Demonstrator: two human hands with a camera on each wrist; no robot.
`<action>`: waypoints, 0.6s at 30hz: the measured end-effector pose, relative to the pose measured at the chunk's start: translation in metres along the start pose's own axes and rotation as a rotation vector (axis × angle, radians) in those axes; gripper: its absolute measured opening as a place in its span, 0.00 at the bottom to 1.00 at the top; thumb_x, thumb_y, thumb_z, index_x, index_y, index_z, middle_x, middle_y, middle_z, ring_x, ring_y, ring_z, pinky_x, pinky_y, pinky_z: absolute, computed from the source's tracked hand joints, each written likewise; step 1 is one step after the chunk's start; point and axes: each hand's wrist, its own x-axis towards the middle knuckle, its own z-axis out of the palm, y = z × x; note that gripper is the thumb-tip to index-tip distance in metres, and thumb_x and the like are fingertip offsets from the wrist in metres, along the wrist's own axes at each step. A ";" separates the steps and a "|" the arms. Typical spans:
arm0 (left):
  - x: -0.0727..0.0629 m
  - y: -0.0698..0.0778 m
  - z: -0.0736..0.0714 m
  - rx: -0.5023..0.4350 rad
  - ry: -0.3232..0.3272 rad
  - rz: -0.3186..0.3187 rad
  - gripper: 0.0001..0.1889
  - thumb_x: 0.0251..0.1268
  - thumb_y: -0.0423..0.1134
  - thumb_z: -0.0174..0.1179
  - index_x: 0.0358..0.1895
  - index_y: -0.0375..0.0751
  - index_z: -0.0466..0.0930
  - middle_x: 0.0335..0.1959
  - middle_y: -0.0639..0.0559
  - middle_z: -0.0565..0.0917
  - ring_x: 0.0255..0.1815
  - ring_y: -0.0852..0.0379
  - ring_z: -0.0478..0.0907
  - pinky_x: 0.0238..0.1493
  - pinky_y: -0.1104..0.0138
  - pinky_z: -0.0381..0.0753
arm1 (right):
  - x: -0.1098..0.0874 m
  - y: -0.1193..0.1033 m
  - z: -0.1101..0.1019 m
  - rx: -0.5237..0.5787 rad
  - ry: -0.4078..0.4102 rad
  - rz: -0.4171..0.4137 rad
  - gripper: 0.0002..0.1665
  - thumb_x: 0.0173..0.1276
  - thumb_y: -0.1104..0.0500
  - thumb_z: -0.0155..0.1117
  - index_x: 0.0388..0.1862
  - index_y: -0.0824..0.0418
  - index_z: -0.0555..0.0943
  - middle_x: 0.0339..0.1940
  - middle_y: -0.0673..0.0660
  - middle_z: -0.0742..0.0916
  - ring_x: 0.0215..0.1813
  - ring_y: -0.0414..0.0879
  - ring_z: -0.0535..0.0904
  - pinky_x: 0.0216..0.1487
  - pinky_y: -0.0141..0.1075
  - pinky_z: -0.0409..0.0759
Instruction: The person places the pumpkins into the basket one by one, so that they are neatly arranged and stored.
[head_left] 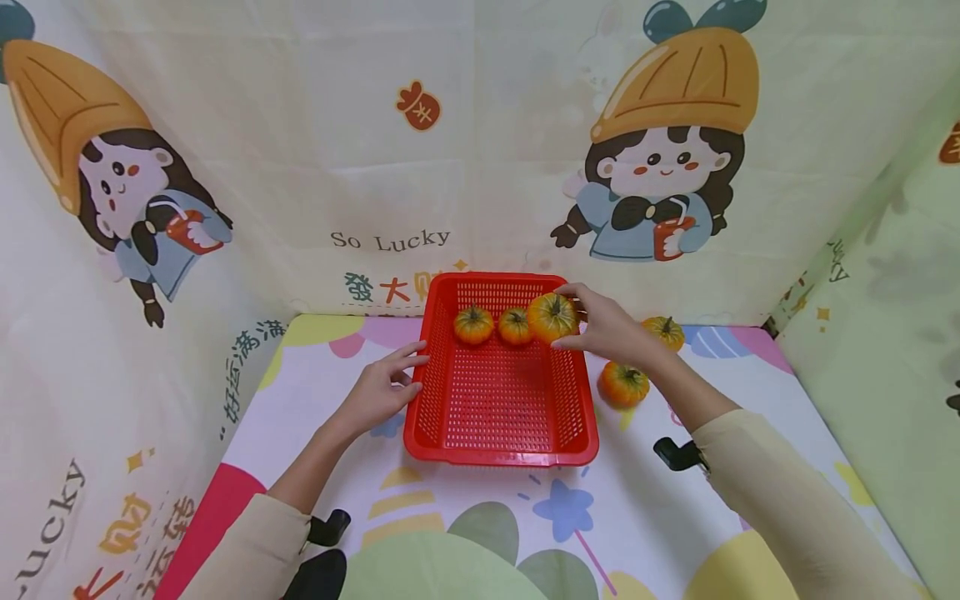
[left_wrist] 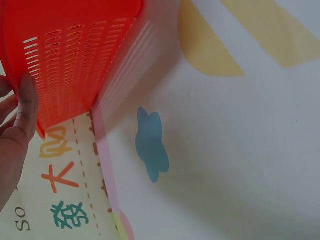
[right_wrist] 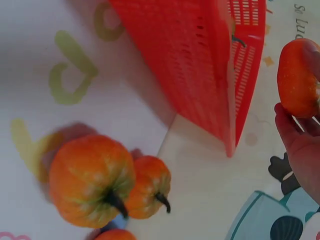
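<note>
My right hand [head_left: 600, 321] grips a small orange-yellow pumpkin [head_left: 552, 317] between thumb and fingers, over the right side of a red plastic basket [head_left: 498, 417]. Seen from the right wrist, this pumpkin [right_wrist: 297, 80] is up beyond the basket's rim. Two other pumpkins, one on the left [head_left: 473, 325] and a smaller one [head_left: 514, 326], lie inside toward the back. At the basket's left edge, my left hand [head_left: 381, 390] holds the rim, thumb on the outer side and fingertips over the top, as the left wrist view shows beside the slotted wall [left_wrist: 70, 60].
Right of the basket, a pumpkin [head_left: 624, 384] sits on the patterned tabletop [head_left: 480, 492], with another [head_left: 663, 332] farther back. Part of a third [right_wrist: 116, 235] shows at the right wrist view's bottom edge. A printed cloth wall [head_left: 510, 192] rises behind the table.
</note>
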 end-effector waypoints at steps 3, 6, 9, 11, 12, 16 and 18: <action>0.000 0.000 0.000 0.008 -0.003 0.006 0.27 0.68 0.30 0.65 0.71 0.37 0.76 0.80 0.51 0.68 0.41 0.52 0.82 0.43 0.66 0.89 | 0.012 -0.008 0.006 -0.010 -0.032 -0.035 0.51 0.60 0.51 0.81 0.77 0.56 0.63 0.72 0.60 0.76 0.72 0.57 0.73 0.64 0.54 0.82; 0.001 0.001 0.000 0.013 -0.002 0.021 0.27 0.68 0.30 0.65 0.70 0.36 0.76 0.79 0.50 0.68 0.40 0.53 0.82 0.42 0.67 0.88 | 0.024 -0.015 0.011 -0.007 -0.063 -0.058 0.49 0.60 0.52 0.81 0.76 0.54 0.64 0.71 0.59 0.77 0.71 0.56 0.73 0.65 0.54 0.81; 0.001 0.001 0.000 0.020 0.001 0.036 0.27 0.68 0.30 0.65 0.70 0.35 0.76 0.79 0.48 0.68 0.40 0.54 0.82 0.42 0.68 0.88 | 0.035 -0.022 0.018 -0.011 -0.090 -0.062 0.48 0.59 0.51 0.82 0.74 0.52 0.66 0.71 0.58 0.77 0.69 0.55 0.73 0.66 0.54 0.80; 0.001 0.001 0.000 0.021 0.003 0.040 0.26 0.68 0.30 0.64 0.70 0.34 0.76 0.79 0.47 0.69 0.39 0.54 0.82 0.41 0.68 0.88 | 0.043 -0.025 0.024 -0.023 -0.116 -0.072 0.48 0.58 0.49 0.82 0.74 0.52 0.67 0.71 0.58 0.77 0.68 0.55 0.74 0.67 0.53 0.80; 0.000 0.000 0.000 0.018 0.004 0.037 0.26 0.67 0.30 0.65 0.69 0.34 0.77 0.79 0.48 0.69 0.39 0.54 0.82 0.41 0.69 0.88 | 0.047 -0.027 0.027 -0.028 -0.130 -0.076 0.48 0.58 0.49 0.82 0.73 0.53 0.67 0.71 0.58 0.77 0.68 0.55 0.74 0.67 0.52 0.80; 0.000 -0.001 0.000 0.012 0.006 0.031 0.26 0.67 0.30 0.65 0.69 0.35 0.77 0.79 0.48 0.69 0.39 0.54 0.82 0.40 0.69 0.88 | 0.059 -0.033 0.039 -0.048 -0.209 -0.087 0.48 0.58 0.49 0.82 0.73 0.54 0.68 0.70 0.58 0.77 0.67 0.53 0.74 0.66 0.49 0.81; -0.001 -0.001 0.000 0.011 0.006 0.039 0.27 0.67 0.30 0.65 0.70 0.35 0.77 0.79 0.48 0.69 0.39 0.54 0.82 0.41 0.69 0.88 | 0.064 -0.035 0.045 -0.068 -0.240 -0.081 0.48 0.58 0.50 0.82 0.74 0.52 0.68 0.70 0.56 0.77 0.67 0.52 0.73 0.65 0.48 0.82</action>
